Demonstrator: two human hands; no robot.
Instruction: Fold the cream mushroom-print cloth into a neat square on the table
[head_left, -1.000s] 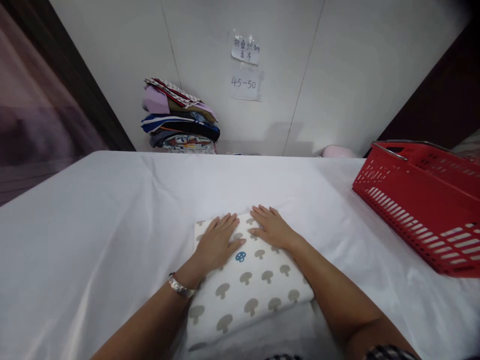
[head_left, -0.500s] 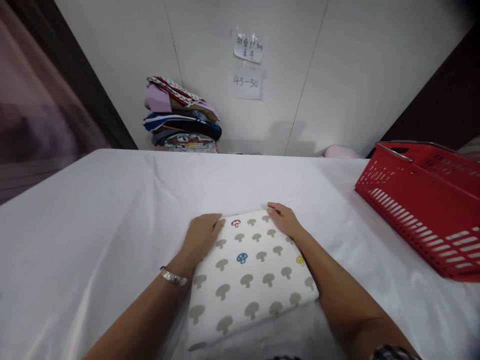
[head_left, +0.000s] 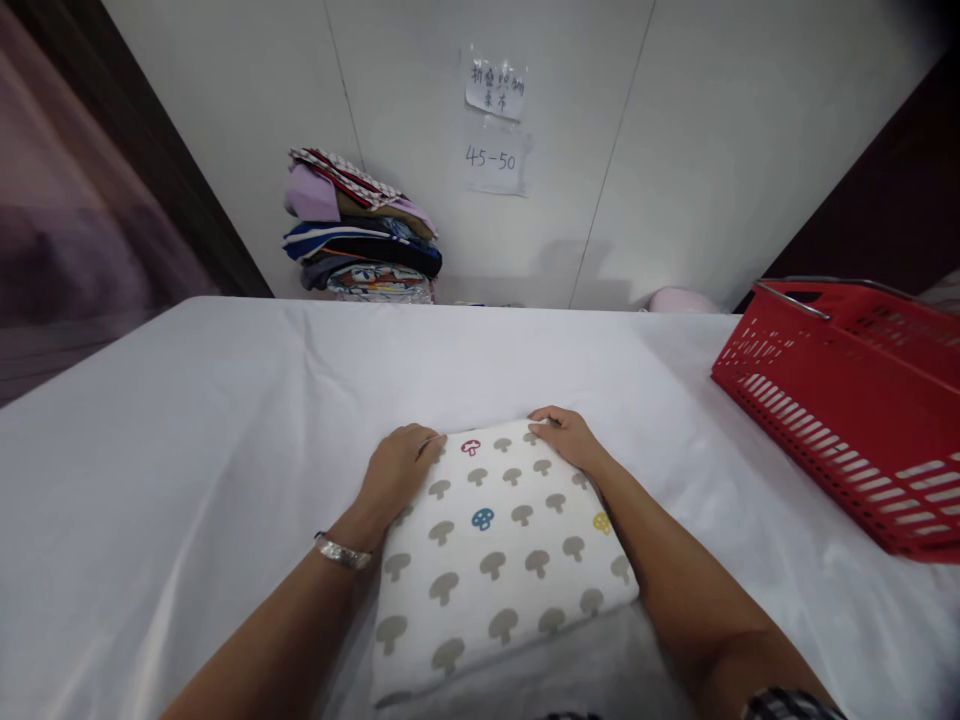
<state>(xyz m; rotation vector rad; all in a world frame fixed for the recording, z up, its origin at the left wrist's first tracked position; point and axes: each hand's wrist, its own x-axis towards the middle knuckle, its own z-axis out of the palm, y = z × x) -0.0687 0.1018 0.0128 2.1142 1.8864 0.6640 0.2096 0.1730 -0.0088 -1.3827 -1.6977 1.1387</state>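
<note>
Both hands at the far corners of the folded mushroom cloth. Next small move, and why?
Probably lift it off the table: the left hand and right hand curl around the far corners of the folded mushroom-print cloth, which looks squared into a neat stack on the white table cover. Nothing appears left to fold, and a red basket sits to the right, a pile of folded cloths beyond.

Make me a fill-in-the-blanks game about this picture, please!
1. Both hands, the left hand and the right hand, grip the far corners of a folded cloth printed with ____.
2. The basket on the right is ____.
3. The paper note on the wall reads ____.

Missing words: mushrooms; red; 45-50
</note>
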